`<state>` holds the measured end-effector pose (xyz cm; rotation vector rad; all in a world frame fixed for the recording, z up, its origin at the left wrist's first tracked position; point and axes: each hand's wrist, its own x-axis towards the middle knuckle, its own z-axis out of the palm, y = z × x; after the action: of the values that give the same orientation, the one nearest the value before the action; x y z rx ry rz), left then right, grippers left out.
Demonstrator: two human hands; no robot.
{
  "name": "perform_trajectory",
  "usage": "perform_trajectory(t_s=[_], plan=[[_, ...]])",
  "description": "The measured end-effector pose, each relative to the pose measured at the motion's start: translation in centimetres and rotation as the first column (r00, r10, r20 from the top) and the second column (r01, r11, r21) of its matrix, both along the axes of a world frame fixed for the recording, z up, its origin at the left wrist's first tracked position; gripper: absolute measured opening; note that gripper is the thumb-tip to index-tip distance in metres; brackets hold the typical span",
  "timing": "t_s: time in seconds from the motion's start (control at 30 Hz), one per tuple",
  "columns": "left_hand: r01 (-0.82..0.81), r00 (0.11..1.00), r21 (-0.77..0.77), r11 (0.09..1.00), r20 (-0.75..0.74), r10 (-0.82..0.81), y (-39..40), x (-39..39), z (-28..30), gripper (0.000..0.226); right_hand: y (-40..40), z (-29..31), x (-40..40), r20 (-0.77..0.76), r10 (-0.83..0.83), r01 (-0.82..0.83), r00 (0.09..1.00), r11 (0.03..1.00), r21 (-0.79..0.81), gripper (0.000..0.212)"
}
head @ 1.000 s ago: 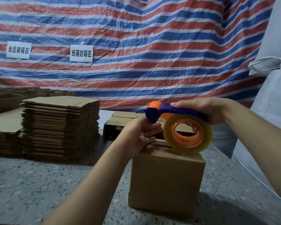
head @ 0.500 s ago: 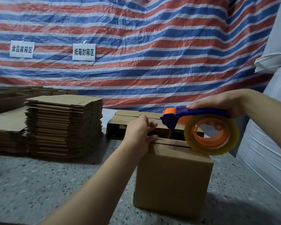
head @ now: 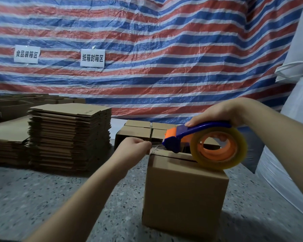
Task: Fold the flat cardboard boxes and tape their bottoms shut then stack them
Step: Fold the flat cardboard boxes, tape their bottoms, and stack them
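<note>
Taping step: left hand pinches the tape end at the cardboard box's nine-o'clock edge; right hand grips the tape dispenser, which likely next draws toward three o'clock along the seam.

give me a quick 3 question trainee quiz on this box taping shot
1. True or false: the right hand grips the tape dispenser by its blue handle.
2. What does the left hand pinch? A) a flat box from the stack B) the free end of the tape C) a wall label
3. Fill in: the tape roll sits above the folded ____ on the speckled table.

Key: 1 true; 2 B; 3 box.
</note>
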<state>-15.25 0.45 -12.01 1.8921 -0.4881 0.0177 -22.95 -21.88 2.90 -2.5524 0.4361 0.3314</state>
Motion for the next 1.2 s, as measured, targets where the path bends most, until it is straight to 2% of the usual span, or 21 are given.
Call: perform_trajectory(t_s=[0.23, 0.4, 0.53, 0.67, 0.8, 0.87, 0.97, 1.03, 1.1, 1.13, 1.2], plan=[[0.019, 0.984, -0.124, 0.992, -0.171, -0.040, -0.2, 0.2, -2.3, 0.021, 1.5, 0.0, 1.1, -0.049, -0.032, 0.029, 0.998, 0.997, -0.067, 0.069], [0.022, 0.968, -0.185, 0.982, -0.243, -0.067, -0.1, 0.0, -2.8, 0.022, 2.1, 0.0, 1.4, -0.072, -0.025, 0.017, 0.997, 0.995, -0.101, 0.073], [0.030, 0.948, -0.218, 0.976, -0.305, -0.097, 0.0, -0.4, -2.9, 0.030, 2.3, 0.0, 1.3, -0.083, -0.014, 0.006, 0.996, 0.995, -0.100, 0.066], [0.087, 0.907, -0.296, 0.951, -0.372, -0.199, -0.5, -0.9, -3.7, 0.054, 2.3, -0.1, 1.2, -0.069, -0.020, 0.014, 0.997, 0.996, -0.092, 0.056], [0.128, 0.880, -0.292, 0.948, -0.408, -0.244, -0.4, -0.8, -3.7, 0.047, 2.2, -0.3, 1.2, -0.051, -0.017, 0.013, 0.999, 0.997, -0.079, 0.068], [0.139, 0.861, -0.280, 0.950, -0.440, -0.255, -0.3, -0.7, -4.4, 0.051, 2.2, -0.3, 1.2, -0.046, -0.009, 0.005, 0.999, 0.997, -0.078, 0.069], [0.044, 0.865, -0.238, 0.970, -0.476, -0.156, -0.4, -1.0, -6.5, 0.044, 2.1, -0.3, 1.1, -0.045, -0.008, 0.005, 0.999, 0.998, -0.065, 0.067], [-0.126, 0.905, -0.313, 0.941, -0.424, -0.020, -0.5, -1.6, -7.7, 0.033, 2.0, -0.2, 1.2, -0.049, -0.012, 0.009, 0.999, 0.998, -0.059, 0.064], [-0.243, 0.957, -0.441, 0.864, -0.256, 0.138, -0.7, -2.3, -7.8, 0.032, 1.9, -0.3, 1.3, -0.055, -0.009, 0.005, 0.998, 0.998, -0.062, 0.062], [-0.232, 0.972, -0.478, 0.847, -0.140, 0.187, -0.8, -2.9, -7.3, 0.035, 1.9, -0.3, 1.3, -0.057, -0.007, 0.004, 0.998, 0.998, -0.060, 0.062], [-0.076, 0.991, -0.422, 0.903, 0.069, 0.116, -1.3, -4.5, -6.0, 0.056, 1.9, -0.3, 1.3, -0.061, -0.005, 0.002, 0.998, 0.998, -0.055, 0.065]])
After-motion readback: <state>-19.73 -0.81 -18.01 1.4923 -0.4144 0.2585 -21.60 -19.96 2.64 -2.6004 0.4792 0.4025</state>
